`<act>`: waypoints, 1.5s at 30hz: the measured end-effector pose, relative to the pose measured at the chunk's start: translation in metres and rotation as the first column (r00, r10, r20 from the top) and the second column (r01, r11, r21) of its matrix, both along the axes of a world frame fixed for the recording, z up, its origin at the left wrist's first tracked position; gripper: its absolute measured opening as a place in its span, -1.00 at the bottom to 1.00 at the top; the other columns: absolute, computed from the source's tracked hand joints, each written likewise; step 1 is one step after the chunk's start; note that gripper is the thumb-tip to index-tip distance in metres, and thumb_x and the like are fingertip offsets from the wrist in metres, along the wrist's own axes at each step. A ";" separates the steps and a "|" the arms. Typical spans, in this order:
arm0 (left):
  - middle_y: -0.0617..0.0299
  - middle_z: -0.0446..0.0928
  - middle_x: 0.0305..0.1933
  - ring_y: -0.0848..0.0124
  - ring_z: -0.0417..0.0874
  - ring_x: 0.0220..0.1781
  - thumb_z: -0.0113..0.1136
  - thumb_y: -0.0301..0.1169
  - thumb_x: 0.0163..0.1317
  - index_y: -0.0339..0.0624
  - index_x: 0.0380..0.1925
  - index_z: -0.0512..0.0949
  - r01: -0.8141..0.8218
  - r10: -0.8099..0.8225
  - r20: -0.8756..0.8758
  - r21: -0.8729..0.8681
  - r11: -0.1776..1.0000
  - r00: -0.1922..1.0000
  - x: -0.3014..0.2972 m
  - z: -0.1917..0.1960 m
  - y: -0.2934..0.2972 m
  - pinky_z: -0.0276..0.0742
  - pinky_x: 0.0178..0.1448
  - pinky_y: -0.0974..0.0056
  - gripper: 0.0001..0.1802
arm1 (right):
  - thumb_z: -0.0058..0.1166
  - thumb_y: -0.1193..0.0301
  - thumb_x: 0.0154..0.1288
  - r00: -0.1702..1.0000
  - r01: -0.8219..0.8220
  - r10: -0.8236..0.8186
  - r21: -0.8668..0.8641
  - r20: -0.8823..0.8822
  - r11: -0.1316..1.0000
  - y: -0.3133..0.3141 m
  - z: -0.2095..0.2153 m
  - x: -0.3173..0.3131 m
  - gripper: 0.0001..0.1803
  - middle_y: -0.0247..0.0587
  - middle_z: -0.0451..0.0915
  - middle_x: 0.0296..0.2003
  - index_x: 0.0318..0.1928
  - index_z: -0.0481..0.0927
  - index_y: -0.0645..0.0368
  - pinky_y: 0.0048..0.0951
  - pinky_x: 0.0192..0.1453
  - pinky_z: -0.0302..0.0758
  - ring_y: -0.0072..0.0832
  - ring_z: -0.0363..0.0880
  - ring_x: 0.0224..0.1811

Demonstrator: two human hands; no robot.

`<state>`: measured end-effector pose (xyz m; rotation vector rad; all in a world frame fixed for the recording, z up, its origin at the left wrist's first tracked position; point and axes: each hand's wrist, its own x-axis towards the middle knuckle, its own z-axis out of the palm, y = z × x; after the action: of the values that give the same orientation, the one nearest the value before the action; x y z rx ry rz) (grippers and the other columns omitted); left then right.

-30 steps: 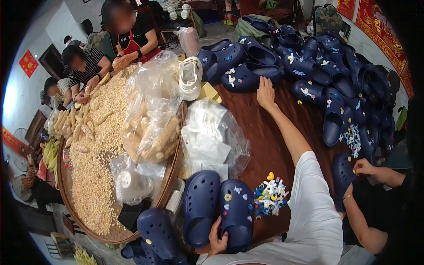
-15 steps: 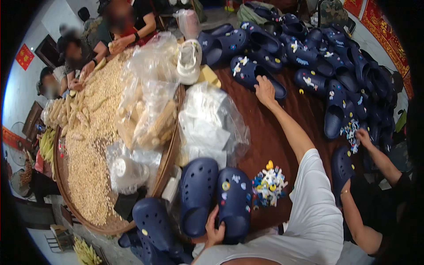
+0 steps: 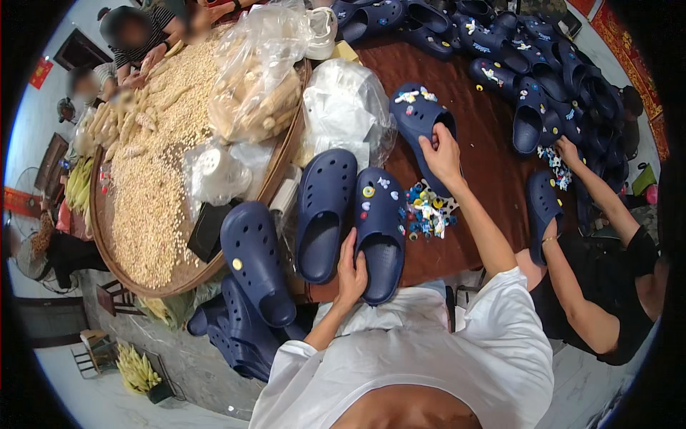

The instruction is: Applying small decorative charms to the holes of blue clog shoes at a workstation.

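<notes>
My L hand [image 3: 349, 280] pinches the L rim of a charm-dotted navy clog [image 3: 386, 227] at the near table edge, plain clog [image 3: 326, 204] just L of it. My R hand [image 3: 444, 159] grips 2nd decorated clog [image 3: 413, 118] by its foot opening, heel nr. charm pile [image 3: 430, 220] on brown cloth [image 3: 489, 154].

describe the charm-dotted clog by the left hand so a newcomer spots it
At the near edge of the brown cloth, find the left hand. It touches the charmed clog, a navy one just left of the charm heap. Colourful charms dot its toe, whereas the plain clog on its left shows bare holes.
</notes>
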<state>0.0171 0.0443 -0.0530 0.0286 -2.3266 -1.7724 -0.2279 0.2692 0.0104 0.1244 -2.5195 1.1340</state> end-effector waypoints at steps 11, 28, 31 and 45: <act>-0.14 0.33 0.44 0.03 0.34 0.49 -0.09 -0.64 0.34 -0.32 0.42 0.25 0.003 0.000 0.058 -0.058 0.998 0.998 0.065 0.007 -0.010 0.18 0.52 0.15 -0.39 | 0.24 0.30 0.26 0.997 0.063 -0.062 -0.020 0.037 0.998 -0.053 -0.059 0.012 -0.66 0.07 0.52 -0.22 -0.14 0.41 0.23 -0.01 -0.09 0.46 0.03 0.56 -0.16; -0.18 0.45 0.26 -0.01 0.52 0.25 -0.06 -0.35 0.46 -0.41 0.30 0.37 0.032 0.010 0.132 -0.310 0.950 0.991 0.005 0.052 -0.005 0.38 0.35 0.08 -0.51 | 0.37 0.08 0.25 0.920 -0.005 0.109 -0.265 0.377 0.964 -0.045 -0.057 0.211 -0.54 -0.19 0.57 -0.48 -0.24 0.49 0.20 -0.35 -0.33 0.55 -0.44 0.58 -0.47; -0.19 0.48 0.18 -0.04 0.52 0.21 -0.03 -0.34 0.44 -0.44 0.27 0.38 0.045 -0.005 0.113 -0.354 0.934 0.994 0.004 0.056 0.001 0.39 0.32 0.03 -0.51 | 0.35 -0.07 0.23 0.881 0.041 0.094 -0.271 0.465 0.962 -0.036 -0.087 0.208 -0.42 -0.16 0.58 -0.49 -0.24 0.47 0.22 -0.30 -0.31 0.55 -0.35 0.60 -0.44; -0.11 0.59 -0.28 -0.05 0.68 -0.32 0.37 -0.13 0.21 -0.33 -0.18 0.48 0.082 0.021 0.188 -0.519 0.851 0.982 -0.021 0.067 -0.013 0.59 -0.20 0.01 -0.53 | -0.02 0.25 0.54 0.949 -0.253 0.240 0.039 0.206 0.967 -0.036 -0.056 0.212 -0.74 0.06 0.57 -0.38 -0.16 0.33 0.19 0.06 -0.32 0.47 0.11 0.60 -0.34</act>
<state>-0.0043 0.0315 0.0139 0.0729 -2.8857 -1.1205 -0.0157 0.2332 -0.0460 0.3710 -2.7805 1.2119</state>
